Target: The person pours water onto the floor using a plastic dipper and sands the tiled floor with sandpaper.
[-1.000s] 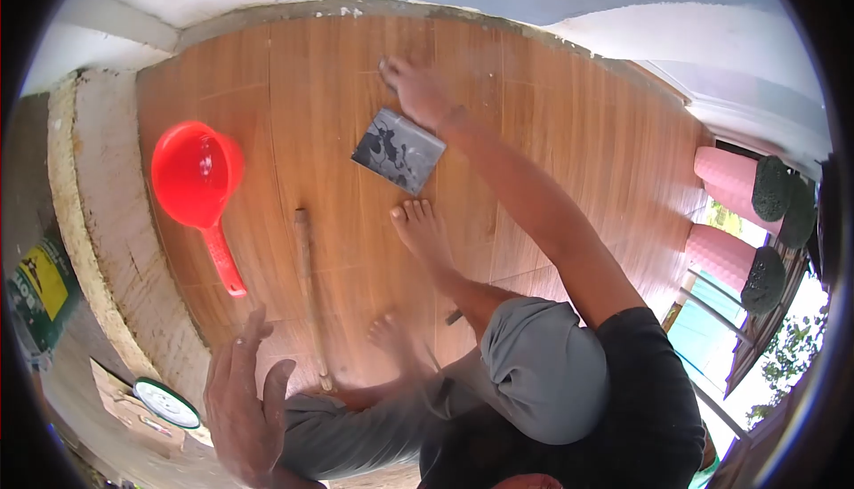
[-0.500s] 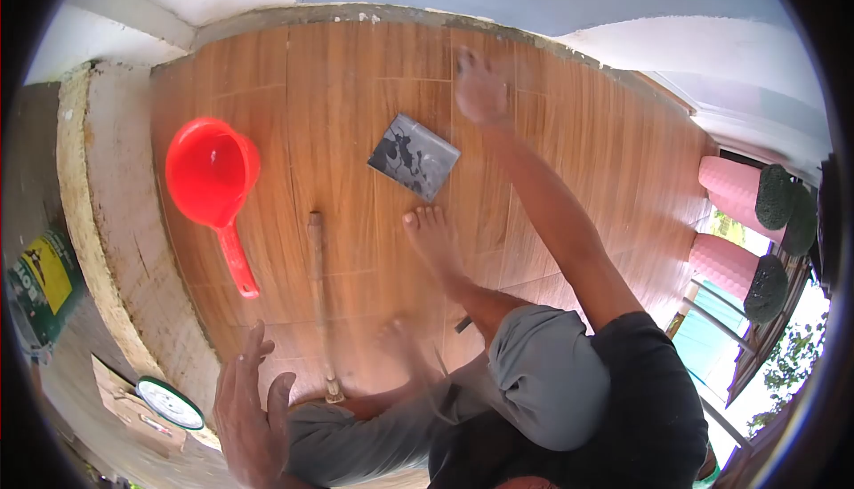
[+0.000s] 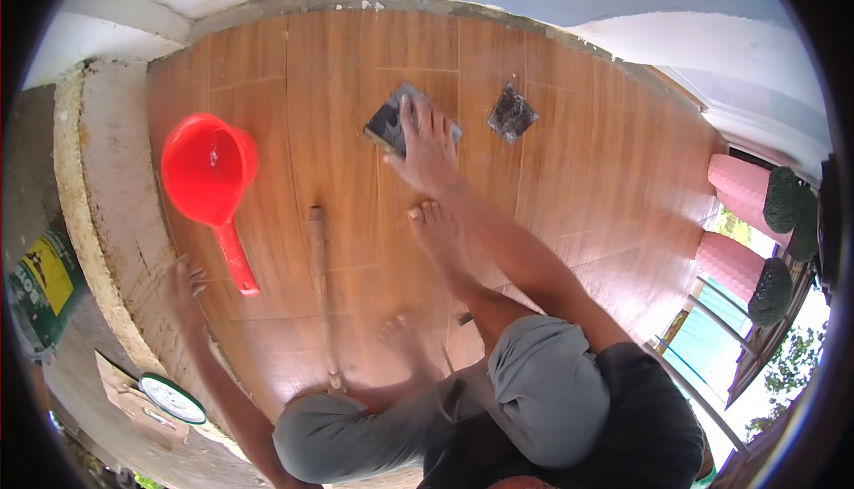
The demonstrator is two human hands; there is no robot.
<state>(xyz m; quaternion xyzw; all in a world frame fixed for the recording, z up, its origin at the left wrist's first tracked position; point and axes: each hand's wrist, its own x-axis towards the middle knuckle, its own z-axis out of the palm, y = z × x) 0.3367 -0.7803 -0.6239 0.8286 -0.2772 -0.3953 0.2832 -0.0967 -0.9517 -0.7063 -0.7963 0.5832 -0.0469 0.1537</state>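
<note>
My right hand [image 3: 429, 146] is closed on a flat grey rectangular slab [image 3: 387, 126] with dark wet-looking patches. Its fingers lie across the top face and the thumb is at the near edge. Whether the slab is fully off the floor I cannot tell. A small dark square piece [image 3: 511, 113] with whitish smears lies to the right of it. My left hand [image 3: 187, 289], slightly blurred, is beside the ledge with its fingers apart and nothing in them. Nearest to it is the handle of a red dipper [image 3: 209, 173], which holds a little water.
A long wooden stick [image 3: 321, 298] lies on the wood-look tile floor [image 3: 569, 177] between the dipper and my foot [image 3: 436, 231]. A worn ledge [image 3: 116, 213] runs along the left, with a round green-rimmed object [image 3: 173, 398] beyond it. Walls bound the far side; pink seats [image 3: 738, 182] stand right.
My right hand has come left and nearer, onto the grey slab, which has shifted slightly away from me. The dark square piece now shows. My left hand has reached forward and left.
</note>
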